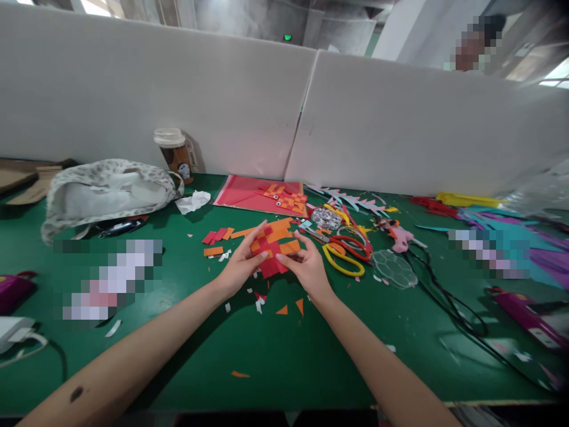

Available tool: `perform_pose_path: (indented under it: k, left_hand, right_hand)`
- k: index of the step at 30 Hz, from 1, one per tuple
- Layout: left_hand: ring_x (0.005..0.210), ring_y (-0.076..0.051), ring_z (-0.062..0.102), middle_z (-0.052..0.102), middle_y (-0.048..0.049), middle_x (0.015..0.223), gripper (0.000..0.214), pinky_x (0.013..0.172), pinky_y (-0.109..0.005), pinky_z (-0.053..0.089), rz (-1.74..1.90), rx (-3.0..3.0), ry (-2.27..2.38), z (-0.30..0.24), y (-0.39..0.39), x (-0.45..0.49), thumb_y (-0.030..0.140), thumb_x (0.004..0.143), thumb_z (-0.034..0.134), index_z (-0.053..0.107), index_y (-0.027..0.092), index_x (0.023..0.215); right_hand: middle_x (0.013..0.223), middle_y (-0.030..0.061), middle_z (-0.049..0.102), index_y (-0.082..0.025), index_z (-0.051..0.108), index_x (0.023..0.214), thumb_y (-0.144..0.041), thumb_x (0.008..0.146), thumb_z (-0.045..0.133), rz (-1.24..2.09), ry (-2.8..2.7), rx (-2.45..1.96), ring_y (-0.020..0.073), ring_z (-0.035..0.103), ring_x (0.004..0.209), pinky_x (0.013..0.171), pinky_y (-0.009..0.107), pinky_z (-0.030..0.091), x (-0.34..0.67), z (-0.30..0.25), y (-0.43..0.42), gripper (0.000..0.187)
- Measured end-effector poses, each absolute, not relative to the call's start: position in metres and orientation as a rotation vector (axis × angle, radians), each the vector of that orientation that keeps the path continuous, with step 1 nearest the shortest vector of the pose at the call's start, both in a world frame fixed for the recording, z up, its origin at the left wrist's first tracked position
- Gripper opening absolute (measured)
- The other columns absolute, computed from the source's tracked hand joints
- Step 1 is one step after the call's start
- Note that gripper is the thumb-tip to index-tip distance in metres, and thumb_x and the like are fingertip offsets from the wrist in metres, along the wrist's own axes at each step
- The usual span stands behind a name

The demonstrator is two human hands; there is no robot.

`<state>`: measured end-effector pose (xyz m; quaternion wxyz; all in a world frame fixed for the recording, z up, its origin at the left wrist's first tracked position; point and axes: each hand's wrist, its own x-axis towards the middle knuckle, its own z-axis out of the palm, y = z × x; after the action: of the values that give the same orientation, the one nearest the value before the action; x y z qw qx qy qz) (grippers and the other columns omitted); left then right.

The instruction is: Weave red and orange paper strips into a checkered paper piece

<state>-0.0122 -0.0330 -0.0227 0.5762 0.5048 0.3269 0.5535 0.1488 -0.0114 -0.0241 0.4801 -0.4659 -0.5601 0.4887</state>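
Note:
Between my two hands is a piece of woven paper (269, 248), red and orange strips crossing in a checkered pattern. My left hand (243, 262) grips its left side, thumb in front and fingers behind. On the other side, my right hand (306, 264) pinches the right edge, near an orange strip sticking out. Just left of the weave lie short red and orange paper pieces (217, 236). Yellow-handled scissors (344, 261) and red-handled scissors (355, 242) rest to the right of my right hand. Behind the hands, finished-looking woven paper fish (284, 198) lie on a red sheet (240, 193).
Paper scraps (259, 304) are scattered on the green table (284, 356). At the left stand a spotted cloth bag (111, 190) and a lidded cup (175, 155). A pink glue gun (402, 237) with black cables lies right. White partitions (178, 89) close off the back; a person is beyond.

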Motion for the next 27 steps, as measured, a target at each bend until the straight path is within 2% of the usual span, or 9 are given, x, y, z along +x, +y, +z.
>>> perform_pose_path:
  k: [2,8,16,19,24,27]
  left_hand:
    - [0.121,-0.025,0.044,0.029,-0.0020,0.145,0.062,0.097,-0.039,0.042,1.321,1.219,0.776,-0.025,-0.032,-0.013,0.022,0.079,0.058,0.032,0.035,0.134]
    - [0.127,-0.022,0.036,0.036,-0.0027,0.142,0.049,0.102,-0.036,0.035,1.370,1.272,0.839,-0.028,-0.030,-0.013,0.022,0.081,0.055,0.043,0.029,0.128]
    - [0.123,-0.022,0.041,0.043,-0.0034,0.137,0.040,0.102,-0.038,0.035,1.363,1.281,0.907,-0.030,-0.029,-0.013,0.026,0.082,0.052,0.049,0.028,0.122]
    - [0.122,-0.023,0.043,0.045,-0.0030,0.136,0.040,0.100,-0.039,0.036,1.335,1.291,0.908,-0.030,-0.029,-0.014,0.027,0.082,0.054,0.050,0.029,0.121]
    - [0.123,-0.025,0.042,0.045,-0.0029,0.136,0.038,0.100,-0.041,0.036,1.242,1.318,0.885,-0.029,-0.031,-0.014,0.027,0.081,0.055,0.053,0.028,0.119]
    - [0.122,-0.026,0.043,0.044,-0.0040,0.137,0.040,0.098,-0.043,0.038,1.217,1.318,0.874,-0.029,-0.031,-0.014,0.027,0.080,0.056,0.052,0.028,0.120]
  right_hand:
    - [0.068,0.0003,0.066,-0.020,0.041,0.124,-0.036,0.060,0.074,1.187,-1.379,-1.124,0.0168,0.063,0.062,0.063,0.030,0.050,0.148,-0.025,-0.012,0.074]
    - [0.071,0.0012,0.066,-0.020,0.042,0.122,-0.035,0.060,0.075,1.175,-1.407,-1.129,0.0188,0.064,0.069,0.069,0.033,0.051,0.147,-0.029,-0.011,0.072]
    - [0.073,0.0015,0.067,-0.021,0.040,0.122,-0.034,0.057,0.076,1.202,-1.365,-1.121,0.0192,0.065,0.071,0.072,0.033,0.051,0.146,-0.031,-0.011,0.076]
    - [0.082,0.0045,0.069,-0.021,0.043,0.118,-0.038,0.060,0.074,1.268,-1.280,-1.119,0.0199,0.066,0.073,0.068,0.033,0.052,0.146,-0.024,-0.011,0.068]
    - [0.078,0.0038,0.068,-0.020,0.052,0.101,-0.042,0.062,0.072,1.282,-1.243,-1.142,0.0192,0.065,0.068,0.059,0.030,0.052,0.153,-0.017,-0.007,0.049]
    - [0.078,0.0039,0.068,-0.019,0.055,0.094,-0.041,0.060,0.074,1.265,-1.255,-1.139,0.0187,0.064,0.067,0.058,0.029,0.052,0.157,-0.018,-0.005,0.045]
